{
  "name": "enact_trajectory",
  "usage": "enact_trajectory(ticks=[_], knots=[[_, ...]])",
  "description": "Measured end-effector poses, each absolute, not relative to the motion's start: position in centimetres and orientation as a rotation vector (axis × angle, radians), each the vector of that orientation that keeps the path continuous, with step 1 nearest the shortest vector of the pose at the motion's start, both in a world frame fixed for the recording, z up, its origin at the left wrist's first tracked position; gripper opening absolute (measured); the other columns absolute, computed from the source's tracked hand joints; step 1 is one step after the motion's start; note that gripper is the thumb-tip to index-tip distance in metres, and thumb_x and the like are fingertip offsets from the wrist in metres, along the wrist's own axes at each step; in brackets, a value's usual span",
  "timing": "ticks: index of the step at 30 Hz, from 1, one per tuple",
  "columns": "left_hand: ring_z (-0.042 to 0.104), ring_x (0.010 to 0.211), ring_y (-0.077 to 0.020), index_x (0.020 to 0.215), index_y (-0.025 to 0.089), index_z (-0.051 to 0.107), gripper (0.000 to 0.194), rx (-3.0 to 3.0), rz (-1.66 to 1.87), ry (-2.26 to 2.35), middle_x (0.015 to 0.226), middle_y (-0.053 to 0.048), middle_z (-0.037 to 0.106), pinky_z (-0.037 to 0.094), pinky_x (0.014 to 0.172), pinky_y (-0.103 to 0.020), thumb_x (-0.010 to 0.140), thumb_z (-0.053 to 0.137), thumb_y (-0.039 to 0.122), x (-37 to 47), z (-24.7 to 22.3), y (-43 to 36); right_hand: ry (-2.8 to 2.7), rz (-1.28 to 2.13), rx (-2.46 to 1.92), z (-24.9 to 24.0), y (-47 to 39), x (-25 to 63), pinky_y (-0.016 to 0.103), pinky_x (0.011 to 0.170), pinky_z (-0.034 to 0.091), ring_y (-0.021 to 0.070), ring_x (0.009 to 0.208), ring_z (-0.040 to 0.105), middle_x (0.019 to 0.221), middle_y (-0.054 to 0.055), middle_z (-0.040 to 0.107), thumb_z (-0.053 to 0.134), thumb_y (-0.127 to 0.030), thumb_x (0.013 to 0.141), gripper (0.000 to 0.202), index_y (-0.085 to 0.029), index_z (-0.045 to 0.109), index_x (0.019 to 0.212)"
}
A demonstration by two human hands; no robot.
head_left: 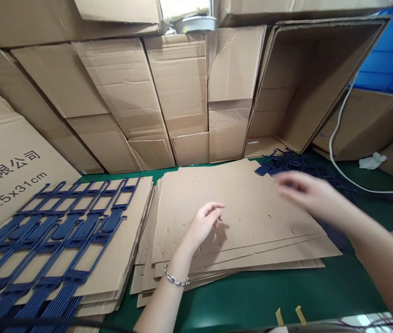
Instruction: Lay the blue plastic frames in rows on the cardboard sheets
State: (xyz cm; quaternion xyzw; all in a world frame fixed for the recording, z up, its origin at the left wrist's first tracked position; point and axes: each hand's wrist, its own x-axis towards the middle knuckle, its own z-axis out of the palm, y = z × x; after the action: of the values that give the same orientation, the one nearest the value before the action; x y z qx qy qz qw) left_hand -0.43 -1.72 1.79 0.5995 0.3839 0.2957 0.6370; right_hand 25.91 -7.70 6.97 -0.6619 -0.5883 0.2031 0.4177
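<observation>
Over the middle of a stack of flat cardboard sheets (pixel 217 185) hangs my left hand (pixel 208 219), a chain bracelet on its wrist. Its fingers are loosely bent and apart, and nothing shows in them. My right hand (pixel 298 187), smeared by motion, is above the stack's right edge. Close beyond it lies a loose heap of dark blue plastic frame-like pieces (pixel 291 162). I cannot make out whether its fingers hold anything. More blue plastic pieces (pixel 78 240) lie side by side in rows on another cardboard stack (pixel 109 277) at the left.
Cardboard boxes (pixel 179 88) form a wall along the back of the green table (pixel 238 296). One open box (pixel 307 88) lies on its side at the back right. A white cable (pixel 337 134) runs down near crumpled white paper (pixel 372 161). Yellow tape strips (pixel 300 314) mark the front edge.
</observation>
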Motion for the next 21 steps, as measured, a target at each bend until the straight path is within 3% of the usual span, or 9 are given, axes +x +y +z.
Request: enact_trajectory(ticks=[1,3,6,8,11,14,17,21], knots=[[0.040,0.051,-0.0073,0.098,0.016,0.056,0.026,1.306,0.701,0.881,0.069,0.000,0.049,0.026,0.046,-0.020,0.080,0.046,0.032,-0.3,1.6,-1.8,-1.300,0.381,-1.938,7.7,-5.1,27.6,0.033,0.074,0.042,0.0190,0.082,0.054,0.095,0.009,0.058,0.056,-0.046,0.075,0.043,-0.021,0.057,0.109],[0.034,0.045,-0.0055,0.094,0.015,0.056,0.024,1.216,0.738,0.888,0.064,0.002,0.048,0.020,0.042,-0.019,0.077,0.047,0.030,-0.3,1.4,-2.0,-1.051,0.229,-2.211,7.9,-0.6,30.3,0.036,0.083,0.036,0.0238,0.101,0.049,0.104,0.019,0.054,0.043,-0.052,0.081,0.058,-0.009,0.049,0.120],[0.031,0.041,-0.0046,0.089,0.014,0.055,0.023,1.141,0.751,0.893,0.059,0.003,0.047,0.016,0.040,-0.019,0.073,0.050,0.029,-0.7,1.5,-2.3,-0.923,0.239,-2.340,6.4,3.4,32.6,0.049,0.086,0.027,0.0378,0.120,0.028,0.123,0.037,0.031,0.047,-0.067,0.072,0.088,0.003,0.040,0.125],[0.031,0.041,-0.0042,0.089,0.014,0.055,0.025,1.104,0.749,0.899,0.059,0.003,0.047,0.015,0.040,-0.019,0.072,0.051,0.031,-1.1,1.7,-2.3,-0.856,0.256,-2.410,5.0,4.6,33.4,0.052,0.083,0.026,0.0408,0.123,0.019,0.130,0.038,0.017,0.046,-0.075,0.065,0.101,0.000,0.033,0.132],[0.033,0.042,-0.0040,0.090,0.014,0.054,0.027,1.055,0.715,0.903,0.060,0.003,0.049,0.014,0.041,-0.019,0.072,0.051,0.034,-1.4,2.1,-2.3,-0.766,0.357,-2.515,3.6,5.7,33.9,0.049,0.078,0.029,0.0350,0.122,0.023,0.135,0.034,0.005,0.043,-0.079,0.062,0.109,-0.006,0.021,0.138],[0.033,0.042,-0.0039,0.089,0.014,0.054,0.025,0.998,0.676,0.903,0.060,0.003,0.049,0.014,0.041,-0.019,0.070,0.051,0.030,-1.6,2.4,-2.2,-0.703,0.394,-2.559,3.1,6.9,34.3,0.046,0.074,0.032,0.0299,0.116,0.032,0.130,0.035,0.012,0.046,-0.076,0.064,0.103,-0.004,0.026,0.134],[0.031,0.039,-0.0034,0.085,0.014,0.053,0.025,0.935,0.621,0.863,0.060,0.002,0.049,0.011,0.040,-0.021,0.062,0.046,0.021,-1.8,2.7,-2.1,-0.673,0.351,-2.585,2.7,8.2,34.6,0.046,0.072,0.033,0.0314,0.115,0.032,0.123,0.032,0.021,0.050,-0.067,0.068,0.089,-0.005,0.032,0.130],[0.030,0.038,-0.0030,0.084,0.014,0.052,0.027,0.923,0.553,0.801,0.060,0.002,0.050,0.009,0.040,-0.022,0.059,0.044,0.018,-2.1,3.1,-2.0,-0.682,0.366,-2.616,2.1,9.2,35.0,0.045,0.067,0.035,0.0340,0.113,0.035,0.119,0.034,0.020,0.052,-0.064,0.069,0.092,-0.002,0.025,0.133]])
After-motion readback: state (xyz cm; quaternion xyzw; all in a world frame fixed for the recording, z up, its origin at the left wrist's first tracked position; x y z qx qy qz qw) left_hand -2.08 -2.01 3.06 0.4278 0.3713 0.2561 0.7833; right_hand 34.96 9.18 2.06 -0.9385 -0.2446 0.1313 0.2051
